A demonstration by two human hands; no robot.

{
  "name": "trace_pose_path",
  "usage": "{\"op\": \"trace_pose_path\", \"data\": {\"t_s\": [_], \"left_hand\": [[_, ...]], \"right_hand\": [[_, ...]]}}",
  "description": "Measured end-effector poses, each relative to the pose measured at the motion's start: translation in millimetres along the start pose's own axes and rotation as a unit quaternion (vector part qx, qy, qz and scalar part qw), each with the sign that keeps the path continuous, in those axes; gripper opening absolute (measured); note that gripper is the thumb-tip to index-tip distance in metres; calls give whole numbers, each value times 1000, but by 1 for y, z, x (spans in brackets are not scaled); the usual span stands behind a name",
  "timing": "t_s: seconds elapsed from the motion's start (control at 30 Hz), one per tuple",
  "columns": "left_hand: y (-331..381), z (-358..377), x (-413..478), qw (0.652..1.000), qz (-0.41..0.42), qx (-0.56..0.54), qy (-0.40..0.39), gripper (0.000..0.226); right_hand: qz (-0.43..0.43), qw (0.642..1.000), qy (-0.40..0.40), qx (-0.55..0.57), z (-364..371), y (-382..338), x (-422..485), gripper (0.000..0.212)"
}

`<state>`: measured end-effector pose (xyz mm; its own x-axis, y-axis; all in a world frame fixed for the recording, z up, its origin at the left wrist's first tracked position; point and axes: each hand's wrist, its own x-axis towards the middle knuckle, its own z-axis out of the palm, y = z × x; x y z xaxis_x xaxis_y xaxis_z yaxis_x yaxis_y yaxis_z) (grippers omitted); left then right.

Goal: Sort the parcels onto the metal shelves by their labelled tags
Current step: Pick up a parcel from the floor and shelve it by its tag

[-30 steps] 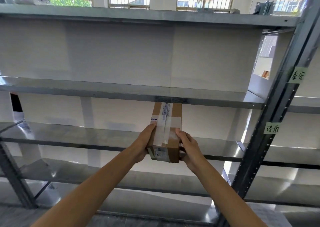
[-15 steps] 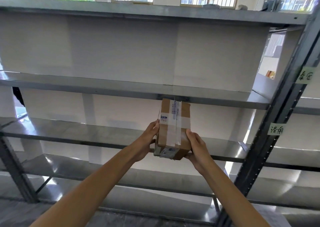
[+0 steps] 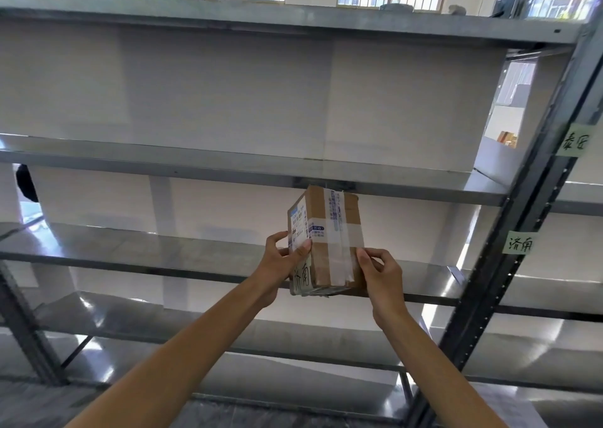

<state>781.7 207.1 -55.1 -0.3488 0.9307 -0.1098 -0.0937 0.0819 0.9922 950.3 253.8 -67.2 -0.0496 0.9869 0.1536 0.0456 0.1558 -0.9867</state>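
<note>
A small brown cardboard parcel, wrapped in clear tape with a printed shipping label and a handwritten tag on its near left face, stands upright at the front edge of the middle metal shelf. My left hand grips its left side, thumb over the label. Against its lower right corner rests my right hand, fingers pinched on the taped edge. A green handwritten tag sticks on the dark upright post level with this shelf.
A second green tag marks the shelf above. More bare metal shelves run above and below. White panels back the rack. A neighbouring rack continues to the right of the post. Windows show beyond the top shelf.
The parcel has gone forward and slightly right, and now stands with its base on the middle shelf's edge. It has turned, showing its labelled left face. My right hand slid to the lower corner.
</note>
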Motion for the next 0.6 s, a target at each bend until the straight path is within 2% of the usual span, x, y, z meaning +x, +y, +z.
{"op": "trace_pose_path", "data": {"t_s": [0.27,0.4,0.5,0.6], "left_hand": [[-4,7,1,998,14,-3,54,76],[-7,11,0,997,38,12,68,56],[-7,14,-3,996,48,11,79,55],[-4,18,-5,996,47,-5,71,63]], "right_hand": [[-57,997,40,-33,-2,6,0,22],[-91,994,44,-45,-1,7,-7,26],[-96,994,26,-55,1,5,-12,25],[-61,998,-28,-15,7,3,-15,30]]}}
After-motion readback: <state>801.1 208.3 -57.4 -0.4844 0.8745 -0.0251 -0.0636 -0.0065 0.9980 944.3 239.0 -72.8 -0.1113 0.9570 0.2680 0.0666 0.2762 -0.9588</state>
